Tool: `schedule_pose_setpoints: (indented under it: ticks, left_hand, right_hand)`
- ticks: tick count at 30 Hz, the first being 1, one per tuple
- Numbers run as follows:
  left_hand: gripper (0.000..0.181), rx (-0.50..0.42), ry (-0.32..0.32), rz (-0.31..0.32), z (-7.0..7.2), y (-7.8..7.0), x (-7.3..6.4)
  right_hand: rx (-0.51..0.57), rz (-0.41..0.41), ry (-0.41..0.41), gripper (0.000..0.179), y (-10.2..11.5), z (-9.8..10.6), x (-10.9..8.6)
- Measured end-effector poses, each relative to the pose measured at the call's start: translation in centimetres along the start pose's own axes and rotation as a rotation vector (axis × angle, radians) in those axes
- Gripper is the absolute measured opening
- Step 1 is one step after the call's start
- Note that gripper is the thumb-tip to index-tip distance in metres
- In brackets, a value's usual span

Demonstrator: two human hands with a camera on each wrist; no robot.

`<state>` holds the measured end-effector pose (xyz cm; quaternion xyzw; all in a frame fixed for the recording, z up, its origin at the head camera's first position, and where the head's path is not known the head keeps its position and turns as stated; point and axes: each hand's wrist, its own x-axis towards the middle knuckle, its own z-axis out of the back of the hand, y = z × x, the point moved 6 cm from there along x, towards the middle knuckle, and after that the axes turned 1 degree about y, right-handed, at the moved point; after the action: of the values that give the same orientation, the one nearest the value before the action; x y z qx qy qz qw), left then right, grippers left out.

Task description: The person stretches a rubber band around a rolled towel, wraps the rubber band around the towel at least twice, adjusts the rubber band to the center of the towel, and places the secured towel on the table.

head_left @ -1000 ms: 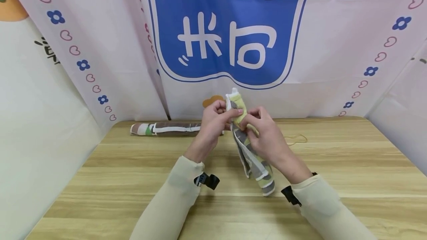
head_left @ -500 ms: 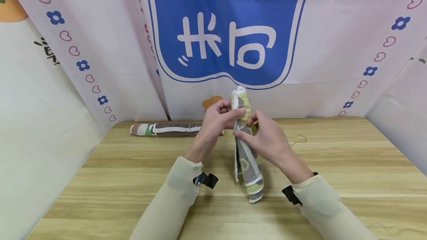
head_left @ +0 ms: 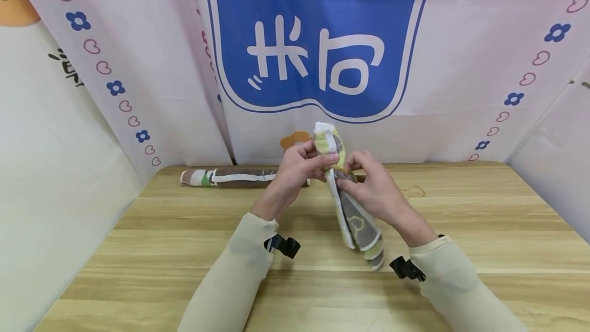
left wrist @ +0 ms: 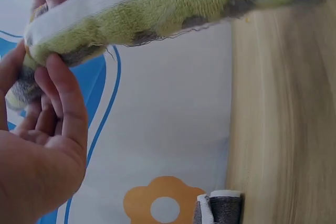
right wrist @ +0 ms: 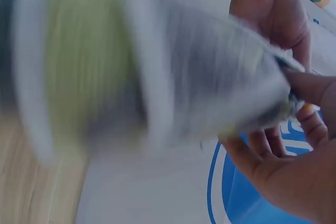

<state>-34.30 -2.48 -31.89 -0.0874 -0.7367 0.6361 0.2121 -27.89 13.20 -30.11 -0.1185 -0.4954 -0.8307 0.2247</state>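
A yellow-green and grey towel (head_left: 361, 216) with white edges is rolled up and held in the air, its lower end slanting toward me on the right. My left hand (head_left: 295, 170) grips the roll near its upper end, thumb across the front. Just below, my right hand (head_left: 375, 191) pinches the roll between thumb and fingers. A thin orange-yellow rubber band (head_left: 339, 169) circles the narrowed part between the hands; how many turns it makes cannot be seen. In the left wrist view the towel (left wrist: 147, 11) shows its fluffy side; the right wrist view shows it (right wrist: 205, 66) blurred.
A second rolled towel (head_left: 244, 177), brown, white and green, lies along the back of the wooden table (head_left: 161, 270), left of my hands. Another thin yellow band (head_left: 415, 191) lies loose at the back right. A printed curtain (head_left: 442, 137) hangs behind the table.
The roll's lower end swung left, then back to the right, turning in my hands. The orange-yellow band came into sight around the roll. Both hands stay close to the same spot.
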Motion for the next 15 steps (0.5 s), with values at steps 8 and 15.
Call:
schedule_pose_setpoints:
  ticks: [8,15]
  left_hand:
    - [0.034,0.087,-0.121,0.018,0.3,0.0,0.0]
    - [0.031,0.208,-0.192,-0.048,-0.8,-1.0,-0.6]
  right_hand:
    - [-0.102,0.087,-0.028,0.020,0.3,-0.2,0.0]
    - [-0.288,-0.042,0.006,0.027,0.3,-0.2,-0.1]
